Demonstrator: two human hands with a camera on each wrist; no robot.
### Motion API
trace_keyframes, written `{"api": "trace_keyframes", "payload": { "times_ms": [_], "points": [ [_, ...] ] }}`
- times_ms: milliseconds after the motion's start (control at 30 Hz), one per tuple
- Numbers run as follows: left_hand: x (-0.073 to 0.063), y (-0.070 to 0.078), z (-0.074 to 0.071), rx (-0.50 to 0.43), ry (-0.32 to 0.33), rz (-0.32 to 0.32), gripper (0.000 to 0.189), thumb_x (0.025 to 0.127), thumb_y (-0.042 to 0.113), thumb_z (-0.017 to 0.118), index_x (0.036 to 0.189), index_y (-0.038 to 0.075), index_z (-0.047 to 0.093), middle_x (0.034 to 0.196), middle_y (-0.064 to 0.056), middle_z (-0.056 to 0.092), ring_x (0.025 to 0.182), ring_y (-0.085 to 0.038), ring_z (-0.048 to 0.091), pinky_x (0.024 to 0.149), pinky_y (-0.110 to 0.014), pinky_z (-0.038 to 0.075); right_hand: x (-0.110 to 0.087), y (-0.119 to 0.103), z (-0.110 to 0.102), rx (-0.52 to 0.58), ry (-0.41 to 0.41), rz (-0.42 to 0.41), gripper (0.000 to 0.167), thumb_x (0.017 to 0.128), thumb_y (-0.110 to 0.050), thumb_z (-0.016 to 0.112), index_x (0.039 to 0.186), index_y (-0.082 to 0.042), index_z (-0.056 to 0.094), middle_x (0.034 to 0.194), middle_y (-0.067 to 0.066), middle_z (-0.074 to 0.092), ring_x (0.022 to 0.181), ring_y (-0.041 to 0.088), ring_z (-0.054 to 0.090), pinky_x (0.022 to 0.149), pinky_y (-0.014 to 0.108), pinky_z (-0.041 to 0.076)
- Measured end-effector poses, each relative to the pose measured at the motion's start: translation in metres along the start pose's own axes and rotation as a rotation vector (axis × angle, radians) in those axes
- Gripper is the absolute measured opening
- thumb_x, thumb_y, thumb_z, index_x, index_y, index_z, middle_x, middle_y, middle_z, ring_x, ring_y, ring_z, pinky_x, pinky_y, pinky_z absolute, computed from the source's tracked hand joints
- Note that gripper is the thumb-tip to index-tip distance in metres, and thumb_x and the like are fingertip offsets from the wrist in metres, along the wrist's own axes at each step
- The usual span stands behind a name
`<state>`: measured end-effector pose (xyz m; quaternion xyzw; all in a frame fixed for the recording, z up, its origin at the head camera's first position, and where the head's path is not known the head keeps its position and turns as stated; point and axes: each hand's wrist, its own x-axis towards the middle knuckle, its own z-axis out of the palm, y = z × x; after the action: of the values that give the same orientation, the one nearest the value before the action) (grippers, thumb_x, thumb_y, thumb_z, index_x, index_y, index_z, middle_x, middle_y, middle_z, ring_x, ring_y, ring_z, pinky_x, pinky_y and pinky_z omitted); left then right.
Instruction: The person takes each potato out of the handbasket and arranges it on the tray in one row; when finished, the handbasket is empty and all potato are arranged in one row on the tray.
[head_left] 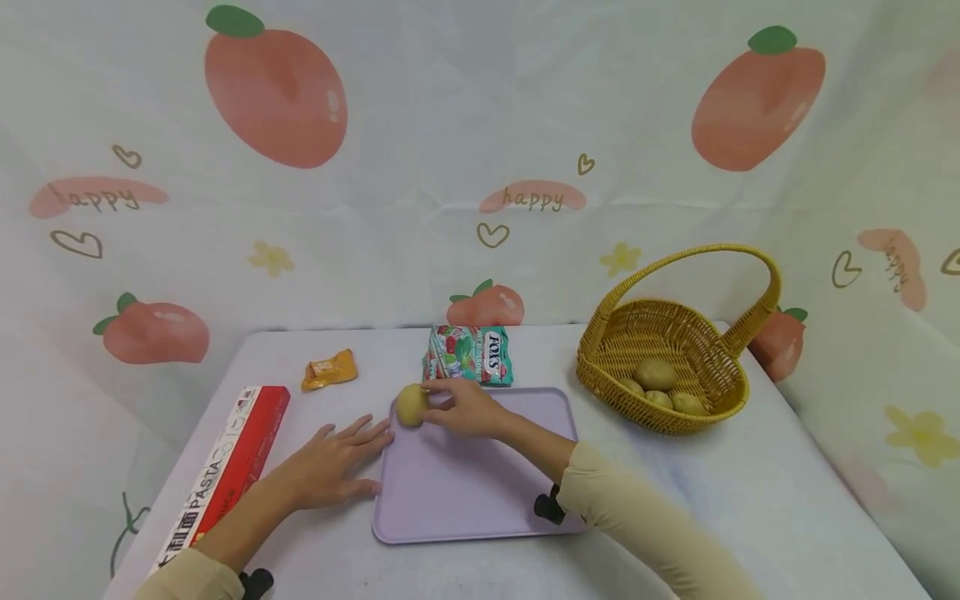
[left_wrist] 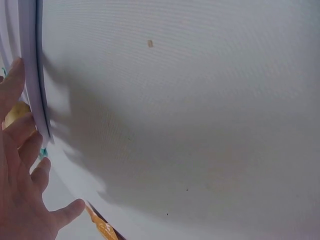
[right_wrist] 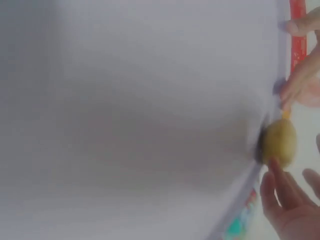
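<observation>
A yellow-brown potato point(head_left: 410, 406) sits at the far left corner of the lilac tray point(head_left: 472, 500). My right hand point(head_left: 468, 408) reaches over the tray from the right, fingertips at the potato's near side. In the right wrist view, one fingertip touches the blurred potato point(right_wrist: 280, 143), while other fingers point(right_wrist: 311, 180) stand apart from it. My left hand point(head_left: 330, 467) lies spread at the tray's left edge, fingertips against the rim. The left wrist view shows part of this left hand point(left_wrist: 22, 200) beside the rim.
A yellow wicker basket point(head_left: 738, 392) with several potatoes stands to the right. Behind the tray lies a green FOX'S candy bag point(head_left: 480, 354). An orange packet point(head_left: 330, 370) is at the back left. A red and white pasta box point(head_left: 251, 442) lies along the left side.
</observation>
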<state>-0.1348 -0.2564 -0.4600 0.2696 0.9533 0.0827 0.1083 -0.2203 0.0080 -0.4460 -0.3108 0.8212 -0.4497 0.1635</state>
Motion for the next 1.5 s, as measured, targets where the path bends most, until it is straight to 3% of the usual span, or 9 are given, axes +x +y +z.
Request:
{"api": "trace_keyframes", "payload": {
  "times_ms": [167,400,500,667,833,967,1067,1167,1500],
  "points": [
    [0.001,0.001,-0.001,-0.004,0.014,0.009,0.079,0.088,0.065,0.06,0.15,0.019,0.046,0.156,-0.007,0.041,0.145,-0.039,0.032,0.104,-0.074,0.029,-0.028,-0.005,-0.036,-0.047,-0.089,-0.021,0.055,0.092,-0.015,0.071,0.143,-0.005,0.053,0.142,0.013,0.056,0.107,0.025,0.07,0.086,0.029,0.056],
    [0.0,0.004,-0.005,-0.017,0.0,0.003,0.08,0.087,0.065,0.061,0.15,0.018,0.046,0.156,-0.008,0.041,0.145,-0.039,0.031,0.104,-0.074,0.029,-0.073,-0.01,-0.104,-0.073,-0.17,-0.028,0.061,0.088,-0.016,0.077,0.144,-0.007,0.053,0.146,0.012,0.052,0.115,0.03,0.065,0.096,0.052,0.051],
    [0.0,0.005,-0.006,-0.027,-0.012,-0.009,0.081,0.087,0.065,0.061,0.151,0.018,0.045,0.157,-0.008,0.04,0.145,-0.039,0.03,0.104,-0.074,0.028,-0.093,-0.009,-0.137,-0.074,-0.223,-0.01,0.063,0.088,-0.018,0.078,0.145,-0.009,0.052,0.148,0.01,0.051,0.12,0.028,0.063,0.1,0.054,0.048],
    [-0.001,0.006,-0.005,-0.025,-0.017,-0.009,0.081,0.087,0.065,0.061,0.151,0.018,0.045,0.157,-0.008,0.04,0.145,-0.039,0.03,0.105,-0.074,0.027,-0.128,0.005,-0.19,-0.048,-0.283,0.03,0.066,0.087,-0.017,0.078,0.146,-0.005,0.05,0.15,0.016,0.047,0.128,0.04,0.054,0.104,0.056,0.043],
    [-0.001,0.005,-0.004,-0.015,-0.007,-0.004,0.08,0.088,0.065,0.06,0.151,0.018,0.046,0.157,-0.008,0.04,0.145,-0.039,0.031,0.105,-0.074,0.028,-0.16,0.025,-0.24,0.029,-0.325,0.102,0.068,0.09,-0.011,0.074,0.148,0.004,0.041,0.151,0.028,0.038,0.131,0.055,0.042,0.101,0.047,0.048],
    [-0.001,0.005,-0.005,-0.012,0.002,0.006,0.079,0.088,0.065,0.06,0.15,0.018,0.046,0.157,-0.007,0.04,0.145,-0.039,0.032,0.104,-0.073,0.029,-0.181,0.042,-0.275,0.08,-0.334,0.212,0.067,0.092,-0.005,0.069,0.15,0.003,0.037,0.153,0.03,0.034,0.134,0.048,0.044,0.097,0.031,0.052],
    [-0.001,0.005,-0.006,-0.015,0.001,0.008,0.08,0.088,0.065,0.06,0.151,0.018,0.046,0.157,-0.007,0.04,0.145,-0.039,0.032,0.104,-0.073,0.03,-0.193,0.055,-0.293,0.077,-0.333,0.294,0.065,0.093,-0.005,0.067,0.151,0.002,0.037,0.154,0.03,0.033,0.135,0.038,0.047,0.096,0.026,0.05],
    [-0.001,0.004,-0.005,-0.018,0.001,0.007,0.08,0.088,0.064,0.061,0.15,0.018,0.046,0.157,-0.007,0.04,0.145,-0.039,0.032,0.104,-0.074,0.03,-0.2,0.065,-0.303,0.069,-0.346,0.353,0.066,0.093,-0.007,0.066,0.151,0.005,0.035,0.154,0.031,0.032,0.136,0.042,0.045,0.097,0.028,0.049],
    [-0.001,0.005,-0.004,-0.012,0.0,0.003,0.079,0.088,0.064,0.061,0.15,0.018,0.046,0.157,-0.007,0.04,0.145,-0.039,0.032,0.104,-0.073,0.03,-0.2,0.087,-0.316,-0.013,-0.425,0.484,0.055,0.096,-0.013,0.065,0.144,0.005,0.046,0.151,0.025,0.041,0.14,0.048,0.033,0.111,0.063,0.031]
  ]
}}
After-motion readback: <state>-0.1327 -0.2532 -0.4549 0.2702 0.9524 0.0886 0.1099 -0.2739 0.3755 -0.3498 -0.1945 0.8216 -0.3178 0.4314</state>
